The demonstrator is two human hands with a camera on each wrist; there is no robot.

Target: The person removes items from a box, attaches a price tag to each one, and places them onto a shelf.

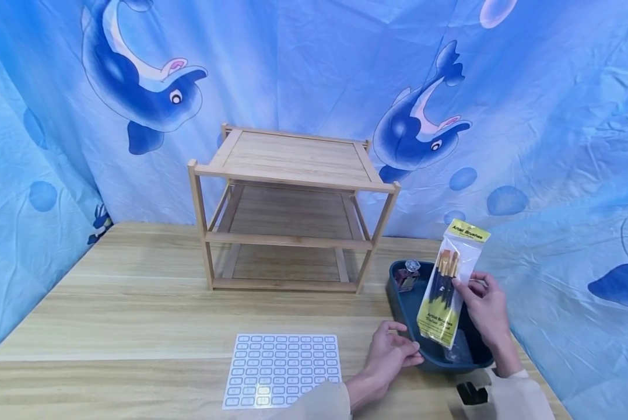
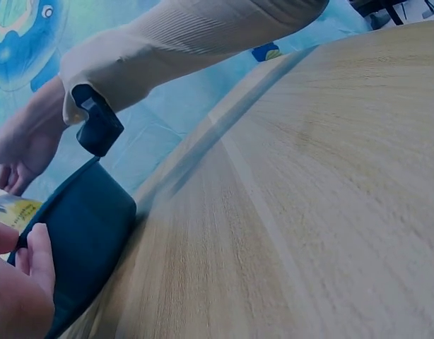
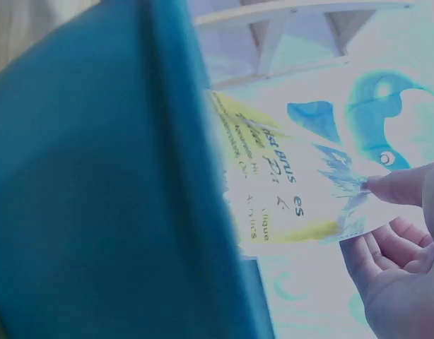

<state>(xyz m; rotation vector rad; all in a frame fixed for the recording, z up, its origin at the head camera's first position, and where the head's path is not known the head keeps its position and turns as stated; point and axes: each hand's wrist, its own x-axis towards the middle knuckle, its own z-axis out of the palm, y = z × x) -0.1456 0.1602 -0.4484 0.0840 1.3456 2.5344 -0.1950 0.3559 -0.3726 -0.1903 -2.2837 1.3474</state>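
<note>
Two hands at work on the right of the counter (image 1: 109, 326), and closest in, a printed sheet (image 1: 282, 361) lies flat, its rows of blue-edged boxes carrying marks too small to read. Just beside it comes the left hand (image 1: 389, 356), fingers and thumb pinching the rim of a dark teal bin (image 1: 413, 300), seemingly to steady it. And here's the main action: right hand (image 1: 487, 306), thumb and fingers grasping a clear packet of paintbrushes (image 1: 442, 297) by its side edge, tilted over the bin's mouth! I'd call this step the handling of that packet at the bin; whether it's going in or coming out, I can't tell. The next move seems to call for a firm pinch and a clean path past the rim.

Now the lettering: "Artist Brushes" on the yellow-green header, "Artist Brushes" again at the foot, with a script line below that I can't make out. Inside the bin, far left corner, sits a perfume bottle (image 1: 407, 279) with a faceted stopper, its label too small. Farther back stands a wooden shelf rack (image 1: 298, 157), and behind everything, a blue dolphin-print curtain (image 1: 544, 116).
</note>
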